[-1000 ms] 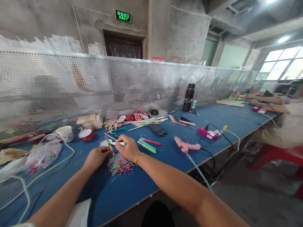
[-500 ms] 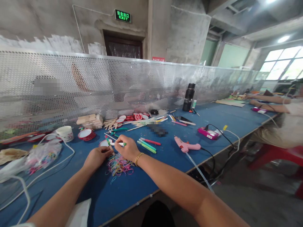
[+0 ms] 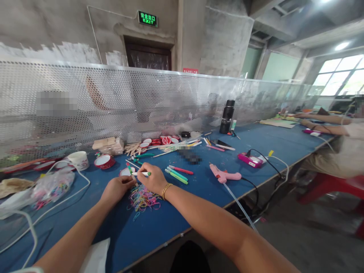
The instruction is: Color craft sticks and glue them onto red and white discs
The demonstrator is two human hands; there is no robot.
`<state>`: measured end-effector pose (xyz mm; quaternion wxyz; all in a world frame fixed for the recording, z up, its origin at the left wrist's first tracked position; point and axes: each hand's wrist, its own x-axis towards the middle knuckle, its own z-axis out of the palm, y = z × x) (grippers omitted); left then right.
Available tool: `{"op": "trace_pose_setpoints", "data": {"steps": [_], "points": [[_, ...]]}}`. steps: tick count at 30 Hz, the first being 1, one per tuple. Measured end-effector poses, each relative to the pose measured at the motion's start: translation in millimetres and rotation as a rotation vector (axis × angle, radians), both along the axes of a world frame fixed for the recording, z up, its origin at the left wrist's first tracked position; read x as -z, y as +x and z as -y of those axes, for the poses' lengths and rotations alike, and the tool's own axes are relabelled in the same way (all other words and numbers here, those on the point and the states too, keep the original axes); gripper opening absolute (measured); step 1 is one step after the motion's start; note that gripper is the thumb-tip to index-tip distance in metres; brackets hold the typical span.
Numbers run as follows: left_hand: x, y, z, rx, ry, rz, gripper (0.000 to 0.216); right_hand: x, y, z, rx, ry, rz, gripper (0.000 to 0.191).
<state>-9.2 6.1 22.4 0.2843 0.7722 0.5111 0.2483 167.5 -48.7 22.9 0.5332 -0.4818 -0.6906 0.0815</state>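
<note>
My left hand [image 3: 118, 189] is closed on the lower end of a craft stick [image 3: 130, 169], which stands tilted and shows green and pink colouring near its top. Between the fingers of my right hand [image 3: 152, 178] is a white marker with a green end [image 3: 143, 173]; its tip meets or nearly meets the stick. Just below both hands lies a loose heap of coloured rubber bands [image 3: 143, 200]. Behind the stick, partly hidden, is a white round lid or tape roll [image 3: 125, 172]. Several capped markers [image 3: 179, 175] lie to the right of my right hand.
A pink glue gun [image 3: 224, 175] with its cord rests on the blue table [image 3: 159, 231]. Red tape rolls [image 3: 104, 162], a white cup [image 3: 78, 160], a bag of rubber bands [image 3: 54, 187] and a black bottle [image 3: 227, 116] stand around. Another person's arm [image 3: 327, 127] reaches over the far right.
</note>
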Motion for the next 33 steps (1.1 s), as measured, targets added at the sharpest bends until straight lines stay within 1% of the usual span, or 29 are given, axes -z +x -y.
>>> {"op": "trace_pose_setpoints", "data": {"steps": [6, 11, 20, 24, 29, 33], "points": [[-1.2, 0.2, 1.1, 0.01, 0.003, 0.003, 0.036, 1.4, 1.6, -0.5, 0.015, 0.024, -0.001, 0.009], [-2.4, 1.1, 2.5, 0.021, -0.002, 0.005, 0.04, -0.8, 0.0, 1.2, 0.003, -0.006, 0.003, 0.01], [-7.2, 3.2, 7.6, 0.024, 0.003, 0.012, 0.039, -3.6, 0.6, 3.8, 0.026, -0.031, 0.008, 0.009], [-5.4, 2.7, 5.5, 0.019, 0.0, 0.003, 0.04, -4.2, -0.1, 4.1, 0.024, -0.028, 0.021, 0.01], [-2.8, 1.3, 2.7, 0.025, -0.011, -0.006, 0.041, -4.7, 1.2, 4.4, 0.057, -0.039, 0.019, 0.009], [-2.9, 1.4, 2.5, 0.014, -0.001, -0.021, 0.039, -5.2, 0.4, 4.9, 0.037, -0.021, 0.018, 0.01]]}}
